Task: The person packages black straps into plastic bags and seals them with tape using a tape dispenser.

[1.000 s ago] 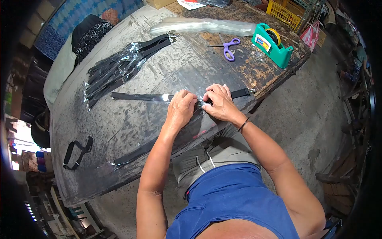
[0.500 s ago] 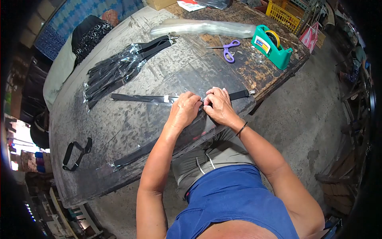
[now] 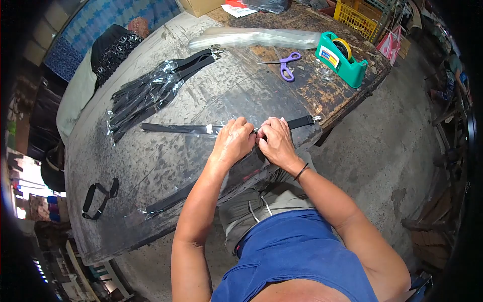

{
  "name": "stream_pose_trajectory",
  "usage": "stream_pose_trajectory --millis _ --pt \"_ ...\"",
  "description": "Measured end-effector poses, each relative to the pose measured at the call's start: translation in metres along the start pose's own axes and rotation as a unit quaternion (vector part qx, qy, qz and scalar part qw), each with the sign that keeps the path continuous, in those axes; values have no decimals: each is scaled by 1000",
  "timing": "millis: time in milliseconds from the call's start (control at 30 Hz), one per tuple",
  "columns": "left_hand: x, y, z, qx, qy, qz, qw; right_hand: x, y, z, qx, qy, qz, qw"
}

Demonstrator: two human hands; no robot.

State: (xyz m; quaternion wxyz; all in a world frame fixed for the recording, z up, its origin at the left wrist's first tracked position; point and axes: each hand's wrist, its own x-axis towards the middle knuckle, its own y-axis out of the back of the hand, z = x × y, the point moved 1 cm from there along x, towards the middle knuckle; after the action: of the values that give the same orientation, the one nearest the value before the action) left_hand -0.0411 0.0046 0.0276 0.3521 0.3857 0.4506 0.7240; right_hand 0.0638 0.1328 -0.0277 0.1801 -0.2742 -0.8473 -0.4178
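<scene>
A long black strap [image 3: 176,128] in clear plastic lies across the table, its metal clip at the right end near the table's edge. My left hand [image 3: 235,138] is closed on the middle of the strap, fingers bent down. My right hand [image 3: 275,139] touches it at the fingertips and is closed on the same strap; the exact grip is hidden under the fingers. Another wrapped strap [image 3: 171,199] lies along the near edge, partly behind my left forearm. A bundle of wrapped black straps [image 3: 146,93] rests farther back on the left.
Purple scissors [image 3: 288,66] and a green tape dispenser [image 3: 340,60] stand at the back right, beside a stack of clear plastic sleeves [image 3: 251,38]. A looped black strap [image 3: 99,199] lies at the left on the table [image 3: 126,176]. A yellow crate [image 3: 356,21] is behind.
Both hands stay at the middle of the strap, with the fingers shifted slightly. The whole view has moved a little.
</scene>
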Motion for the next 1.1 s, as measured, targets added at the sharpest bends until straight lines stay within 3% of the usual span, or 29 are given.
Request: stream_pose_trajectory --millis 233,833,1100 --pt "0 -14 -8 -5 -23 43 999 1 2 0 18 -19 -20 999" --pt "-5 1 -3 -65 -19 -18 998 2 -3 2 10 -9 14 1000" --pt "-10 -14 -9 -78 -7 21 997 2 -1 2 16 -8 14 1000"
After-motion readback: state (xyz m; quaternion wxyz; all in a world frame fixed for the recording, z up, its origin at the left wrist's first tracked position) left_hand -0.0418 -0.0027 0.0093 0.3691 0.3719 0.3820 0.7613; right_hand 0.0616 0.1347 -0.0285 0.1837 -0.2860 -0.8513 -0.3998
